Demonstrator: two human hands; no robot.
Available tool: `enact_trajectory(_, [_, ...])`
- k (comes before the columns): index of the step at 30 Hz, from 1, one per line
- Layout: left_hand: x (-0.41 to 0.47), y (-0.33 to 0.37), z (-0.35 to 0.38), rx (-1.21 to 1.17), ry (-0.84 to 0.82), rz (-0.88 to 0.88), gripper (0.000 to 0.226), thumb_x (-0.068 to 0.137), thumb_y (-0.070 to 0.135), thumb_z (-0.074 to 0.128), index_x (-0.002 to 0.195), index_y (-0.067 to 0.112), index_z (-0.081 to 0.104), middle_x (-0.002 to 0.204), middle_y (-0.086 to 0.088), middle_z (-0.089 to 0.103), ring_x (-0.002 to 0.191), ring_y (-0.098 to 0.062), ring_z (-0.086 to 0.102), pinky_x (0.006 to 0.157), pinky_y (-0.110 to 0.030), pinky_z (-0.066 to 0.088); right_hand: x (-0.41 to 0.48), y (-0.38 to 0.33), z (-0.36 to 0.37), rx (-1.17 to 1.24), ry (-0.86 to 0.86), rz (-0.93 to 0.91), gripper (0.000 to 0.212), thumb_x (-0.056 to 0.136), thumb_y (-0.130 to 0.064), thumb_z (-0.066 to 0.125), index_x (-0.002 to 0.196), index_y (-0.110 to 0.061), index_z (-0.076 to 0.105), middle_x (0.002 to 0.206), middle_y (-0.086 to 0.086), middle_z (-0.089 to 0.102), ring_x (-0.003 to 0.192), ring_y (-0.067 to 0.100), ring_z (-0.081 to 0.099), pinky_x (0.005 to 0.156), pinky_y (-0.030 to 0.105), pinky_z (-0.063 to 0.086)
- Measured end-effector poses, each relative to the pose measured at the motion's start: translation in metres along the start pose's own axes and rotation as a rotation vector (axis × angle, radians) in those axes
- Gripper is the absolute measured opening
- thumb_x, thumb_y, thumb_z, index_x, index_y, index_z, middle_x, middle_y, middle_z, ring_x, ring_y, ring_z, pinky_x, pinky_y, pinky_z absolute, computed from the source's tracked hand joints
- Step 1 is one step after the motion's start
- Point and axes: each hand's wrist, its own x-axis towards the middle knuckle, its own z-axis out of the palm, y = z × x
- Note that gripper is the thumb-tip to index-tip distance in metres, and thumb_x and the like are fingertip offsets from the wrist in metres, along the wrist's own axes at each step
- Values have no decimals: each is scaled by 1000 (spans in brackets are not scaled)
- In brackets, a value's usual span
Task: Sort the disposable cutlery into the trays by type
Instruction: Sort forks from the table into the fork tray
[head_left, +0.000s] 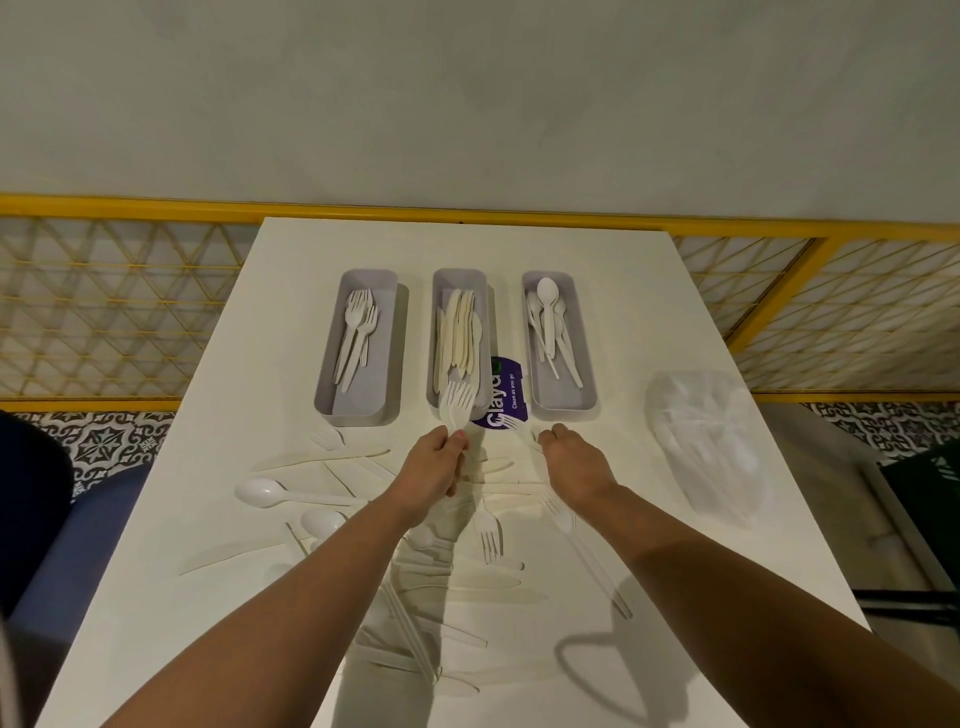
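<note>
Three grey trays stand side by side on the white table (208, 597): the left tray (332, 384) holds forks, the middle tray (437, 296) holds knives, the right tray (584, 374) holds spoons. My left hand (431, 473) grips a small bunch of white forks (457, 402), their tines reaching over the middle tray's near end. My right hand (571, 462) pinches the handle of another white fork (511, 425) that lies across a purple packet (506, 395). Several loose spoons (260, 491), knives and forks (488, 535) are scattered on the table around and under my forearms.
A clear plastic bag (706, 447) of more cutlery lies at the table's right side. Behind the table runs a yellow lattice railing (104, 306). A dark blue seat (67, 545) is at the left, a dark bin (930, 483) at the right.
</note>
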Motion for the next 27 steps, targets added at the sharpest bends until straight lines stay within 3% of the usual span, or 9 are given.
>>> enact_trajectory(4, [2,-2,-2,-43,26,-4,21,100,21,38,92,5,48,61,-4,46,52,-16,40,53,-27,36,-1,-8,-4,186,87,38,43,92,-3,48,134,-7,43,131,11,50,119,25,51,95,29,44])
enact_trajectory(8, [5,-3,0,-131,26,-60,28,101,26,36,90,6,53,68,-5,46,57,-16,41,54,-26,37,3,-27,-12,633,176,48,9,93,-4,47,97,-5,56,90,11,56,85,20,50,72,22,40])
enact_trajectory(12, [3,2,5,-199,11,-55,37,100,36,33,92,9,56,69,-4,47,58,-15,42,55,-26,38,2,-47,-27,1045,56,77,14,90,-3,55,103,-5,54,83,9,53,76,15,50,65,17,40])
enact_trajectory(14, [4,3,4,-189,-27,-50,46,98,46,32,97,10,59,74,-5,57,64,-17,51,66,-31,44,0,-55,-30,1182,-30,106,12,90,-5,56,100,-10,51,83,6,55,69,11,50,58,17,40])
enact_trajectory(18, [1,3,0,-212,-121,-32,48,98,47,30,119,15,58,111,-12,68,107,-23,64,100,-40,46,1,-66,-30,1262,-92,127,8,90,-1,53,96,-7,56,75,3,54,65,10,50,58,19,44])
enact_trajectory(20, [-2,7,0,-276,-109,-39,42,102,35,28,120,8,55,113,-15,66,104,-21,64,95,-34,49,1,-69,-29,1220,-88,98,11,89,2,54,88,-8,59,75,3,55,66,11,52,60,18,47])
enact_trajectory(22, [-4,7,-1,-273,-66,-54,32,103,25,28,112,6,52,99,-11,65,87,-17,64,73,-25,52,-1,-70,-28,1211,-69,73,19,87,6,55,81,-11,60,76,2,56,66,11,55,62,17,50])
enact_trajectory(24, [-4,6,-3,-257,-12,-78,24,101,19,30,100,6,49,84,-9,60,71,-16,57,57,-24,46,-5,-68,-29,1213,-57,53,15,85,8,56,88,-5,64,79,3,57,68,11,58,59,13,52])
enact_trajectory(27, [-6,5,-6,-340,44,-115,19,99,14,32,89,5,46,76,-11,56,61,-18,54,51,-26,42,-11,-64,-29,1175,-91,72,21,85,9,54,100,-2,64,85,6,56,69,12,58,52,11,49])
